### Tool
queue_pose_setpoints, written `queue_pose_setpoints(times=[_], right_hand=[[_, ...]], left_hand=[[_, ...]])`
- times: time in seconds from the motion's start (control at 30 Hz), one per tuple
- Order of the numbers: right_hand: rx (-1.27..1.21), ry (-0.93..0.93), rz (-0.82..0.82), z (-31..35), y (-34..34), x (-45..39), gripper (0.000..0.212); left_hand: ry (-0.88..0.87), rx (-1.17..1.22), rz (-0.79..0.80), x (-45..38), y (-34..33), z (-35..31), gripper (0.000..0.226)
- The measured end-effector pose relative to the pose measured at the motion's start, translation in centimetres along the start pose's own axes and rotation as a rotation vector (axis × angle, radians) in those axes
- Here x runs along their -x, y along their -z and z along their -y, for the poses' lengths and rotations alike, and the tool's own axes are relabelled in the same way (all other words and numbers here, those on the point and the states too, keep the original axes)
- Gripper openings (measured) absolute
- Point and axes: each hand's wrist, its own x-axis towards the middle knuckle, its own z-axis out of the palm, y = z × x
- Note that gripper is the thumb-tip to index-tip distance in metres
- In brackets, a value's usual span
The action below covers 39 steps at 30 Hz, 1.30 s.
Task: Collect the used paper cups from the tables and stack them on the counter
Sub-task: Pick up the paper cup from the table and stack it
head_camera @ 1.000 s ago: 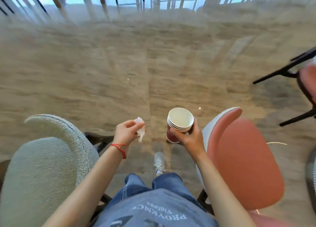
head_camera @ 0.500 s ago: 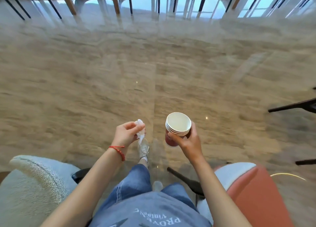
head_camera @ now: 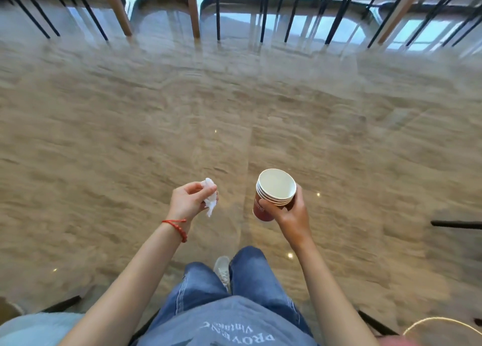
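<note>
Cups [head_camera: 273, 194]: I count about four rims nested into one red stack, and my right hand [head_camera: 292, 212] has its fingers and thumb wrapped round the stack's side, holding it upright out in front of me at about waist height, mouth up, the top one looking empty. My left hand [head_camera: 189, 202] is curled round a crumpled white tissue [head_camera: 210, 198], pinching it between thumb and fingers, with a red cord bracelet [head_camera: 178, 227] at the wrist. Both hands hang over open marble floor [head_camera: 130, 137]; my jeans [head_camera: 247, 280] and one pale shoe [head_camera: 222, 268] show below, so I judge I am mid-walk, carrying the load. Ahead, along the top of the view, stand black and wooden furniture legs [head_camera: 193, 9], but I cannot see any tabletop or the counter from here, nor any further cups waiting. So my reading of progress is this: some collecting is done, since several cups are already gathered and nested in hand; nothing is yet set on the counter that I can see. What remains is either more tables to clear, which I cannot tell from this view, or the walk to the counter and putting the stack down. The tissue probably needs binning too.
</note>
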Motion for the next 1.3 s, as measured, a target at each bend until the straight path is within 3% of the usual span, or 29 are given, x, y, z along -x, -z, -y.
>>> queue_pose_setpoints(times=[0.3, 0.57, 0.7, 0.83, 0.97, 1.17, 1.3], right_hand=[[0.058, 0.025, 0.221, 3.6, -4.7, -13.6, 0.062], [0.226, 0.12, 0.62, 9.6, -11.6, -23.8, 0.061], [0.285, 0.145, 0.853, 11.5, -16.9, -24.8, 0.062], [0.313, 0.17, 1.059, 12.2, -22.6, -24.4, 0.058], [0.346, 0.162, 1.251, 12.0, -28.2, -23.5, 0.057], [0.38, 0.16, 1.415, 12.4, -37.0, -21.6, 0.06], [0.397, 0.186, 1.442, 13.3, -43.6, -20.5, 0.059]], left_hand=[[0.008, 0.119, -0.187, -9.1, 0.5, -4.6, 0.012], [-0.055, 0.344, -0.426, -13.4, 2.0, -9.6, 0.01], [-0.083, 0.458, -0.595, -13.0, 4.4, -10.1, 0.012], [-0.105, 0.546, -0.777, -11.8, 7.7, -9.6, 0.032], [-0.111, 0.643, -0.957, -10.3, 11.5, -8.5, 0.024], [-0.129, 0.76, -1.117, -9.9, 17.6, -7.5, 0.017], [-0.141, 0.751, -1.131, -11.1, 23.2, -8.3, 0.033]])
